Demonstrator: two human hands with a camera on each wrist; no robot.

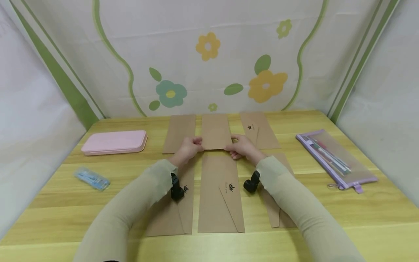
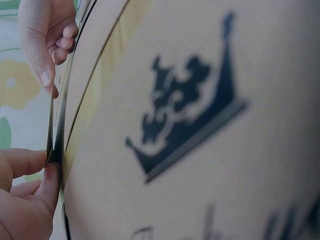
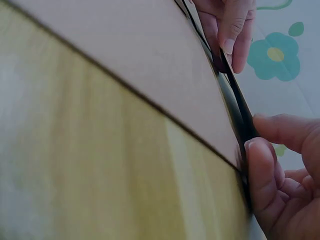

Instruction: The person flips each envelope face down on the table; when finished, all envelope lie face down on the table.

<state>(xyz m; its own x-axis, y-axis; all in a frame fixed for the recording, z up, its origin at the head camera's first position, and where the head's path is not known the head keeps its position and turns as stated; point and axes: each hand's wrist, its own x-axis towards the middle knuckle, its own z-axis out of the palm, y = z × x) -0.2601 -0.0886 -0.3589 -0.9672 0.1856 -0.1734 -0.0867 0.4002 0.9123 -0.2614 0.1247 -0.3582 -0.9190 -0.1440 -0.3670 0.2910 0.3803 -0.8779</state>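
Note:
Several brown kraft paper envelopes lie in two rows on the table. My left hand (image 1: 190, 146) and right hand (image 1: 243, 147) pinch the near corners of the back middle envelope (image 1: 215, 131), its near edge slightly raised. Both wrist views show thumb and finger of the left hand (image 2: 27, 192) and the right hand (image 3: 290, 175) on that thin edge. The front middle envelope (image 1: 216, 203) lies flap side up with a black crown print. Under my forearms are the front left envelope (image 1: 167, 218) and front right envelope (image 1: 271, 211), both partly hidden.
The back left envelope (image 1: 180, 131) and back right envelope (image 1: 265, 134) flank the held one. A pink case (image 1: 114, 142) and a clear pack with blue items (image 1: 92, 178) lie left. At right lies a purple-edged zip pouch (image 1: 356, 167) with pens. A flowered cloth (image 1: 209, 80) hangs behind.

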